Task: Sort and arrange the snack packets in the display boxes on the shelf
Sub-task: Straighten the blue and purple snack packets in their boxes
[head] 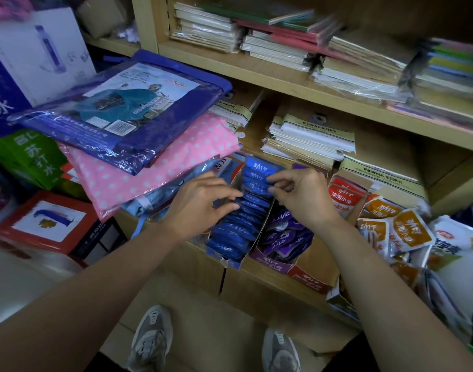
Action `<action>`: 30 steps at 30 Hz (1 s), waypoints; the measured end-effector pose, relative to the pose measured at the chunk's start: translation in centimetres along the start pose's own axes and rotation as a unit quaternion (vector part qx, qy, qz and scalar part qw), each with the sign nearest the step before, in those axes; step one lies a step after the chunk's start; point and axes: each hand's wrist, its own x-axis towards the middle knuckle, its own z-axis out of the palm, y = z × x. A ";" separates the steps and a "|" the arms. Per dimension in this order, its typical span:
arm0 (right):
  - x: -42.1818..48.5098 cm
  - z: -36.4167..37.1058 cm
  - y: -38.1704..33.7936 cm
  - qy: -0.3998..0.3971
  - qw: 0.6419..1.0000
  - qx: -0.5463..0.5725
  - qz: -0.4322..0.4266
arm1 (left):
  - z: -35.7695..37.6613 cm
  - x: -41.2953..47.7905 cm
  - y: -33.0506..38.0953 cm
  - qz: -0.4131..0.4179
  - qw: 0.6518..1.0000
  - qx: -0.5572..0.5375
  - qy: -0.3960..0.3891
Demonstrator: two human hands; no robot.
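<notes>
A long blue display box (224, 257) on the lower shelf holds a row of several blue snack packets (239, 229) standing on edge. My left hand (200, 201) rests on the box's left side, its fingertips touching the packets in the middle of the row. My right hand (299, 193) is over the far part of the row, thumb and fingers pinching a blue packet (259, 187). Beside it on the right, a purple display box (270, 261) holds purple packets (283, 232). A red box (310, 280) has red packets (344, 196) at its back.
Loose orange packets (407, 232) and a large white-green bag (460, 259) lie at the right. A blue raincoat pack (128, 108) and a pink dotted pack (149, 173) overhang at the left. Stacked notebooks (310, 140) fill the shelves behind. Cartons (50, 224) stand at the left.
</notes>
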 end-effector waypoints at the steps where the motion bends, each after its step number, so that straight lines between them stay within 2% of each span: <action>1: -0.3 -0.4 0.0 -0.004 1.000 0.023 0.001 | 0.0 0.0 0.0 0.003 1.000 0.005 0.000; 4: -1.3 -1.1 -0.1 -0.003 0.996 0.092 -0.014 | 0.1 0.0 0.1 0.018 1.000 0.015 0.007; 7: -1.6 -0.9 -0.8 -0.003 0.996 0.067 -0.065 | 0.0 0.1 0.4 0.031 0.999 0.004 0.012; 10: -1.4 -1.0 -1.4 0.023 0.991 0.101 -0.087 | -0.5 0.4 0.8 0.019 0.999 -0.005 0.039; 12: -1.2 -0.9 -1.3 0.029 0.992 0.081 -0.097 | -1.0 0.5 0.9 0.019 0.998 -0.011 0.055; 18: 0.0 0.6 -0.5 0.005 0.998 0.000 -0.070 | -1.1 0.3 0.9 0.041 0.999 -0.008 0.031; 24: -0.6 0.0 -0.3 0.039 0.997 0.017 -0.060 | -1.6 0.5 1.3 -0.038 0.997 -0.068 0.029; 30: -0.3 0.1 -0.1 -0.004 0.998 -0.015 -0.056 | -1.2 1.7 1.4 -0.070 0.994 -0.081 -0.019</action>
